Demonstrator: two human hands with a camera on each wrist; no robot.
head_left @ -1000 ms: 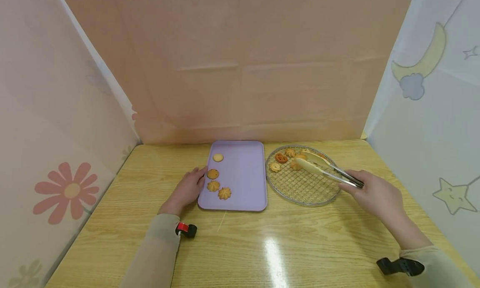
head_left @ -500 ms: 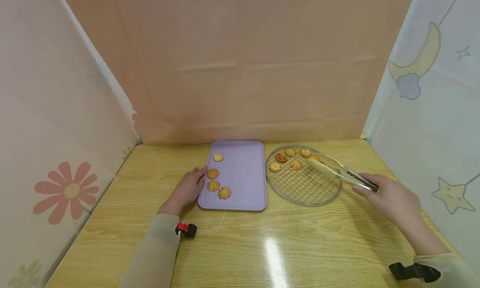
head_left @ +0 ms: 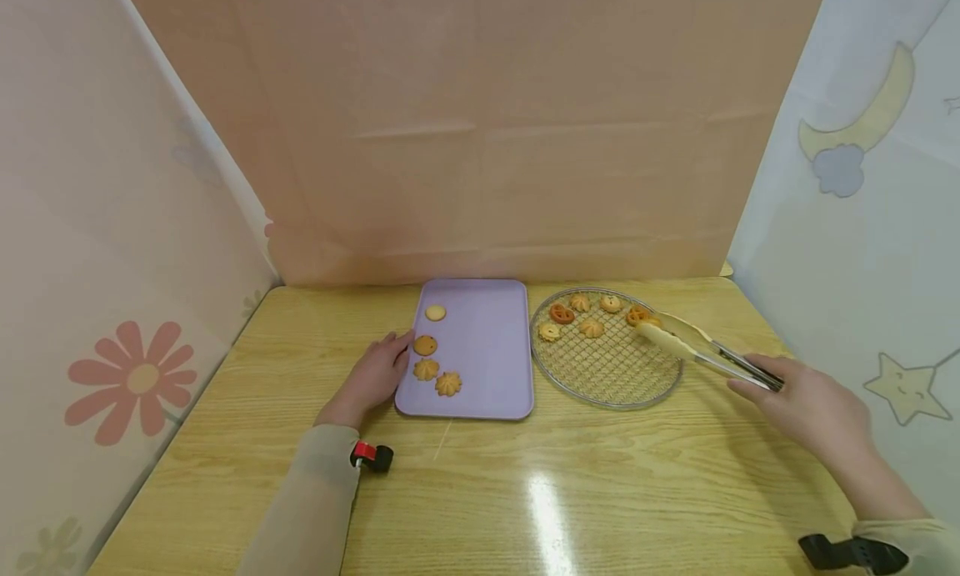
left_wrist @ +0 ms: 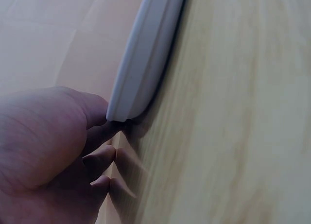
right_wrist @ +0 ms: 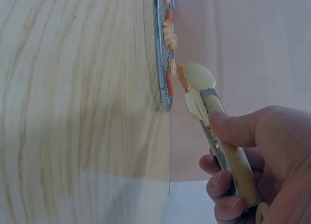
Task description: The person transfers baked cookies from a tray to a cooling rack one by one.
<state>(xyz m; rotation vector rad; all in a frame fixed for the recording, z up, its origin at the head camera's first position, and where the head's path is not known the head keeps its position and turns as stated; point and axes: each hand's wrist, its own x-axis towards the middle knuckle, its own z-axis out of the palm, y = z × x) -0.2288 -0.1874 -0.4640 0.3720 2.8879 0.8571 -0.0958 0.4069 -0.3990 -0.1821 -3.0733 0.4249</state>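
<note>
On the light wood-grain desk point(head_left: 457, 484) we see both hands occupied: the left hand point(head_left: 372, 378) pinches the left rim of a lilac rectangular tray point(head_left: 491, 351), while the right hand point(head_left: 817, 409) grips silver tongs with cream tips point(head_left: 663, 341). Between those tips we find a golden-brown jagged-edged biscuit point(right_wrist: 183, 79), raised over the right side of a round metal mesh rack point(head_left: 615, 372), near an orange-brown pretzel point(head_left: 637, 315). We see another brown pretzel point(head_left: 561, 313) on the rack's far left, and four golden biscuits lie along the tray's left side
</note>
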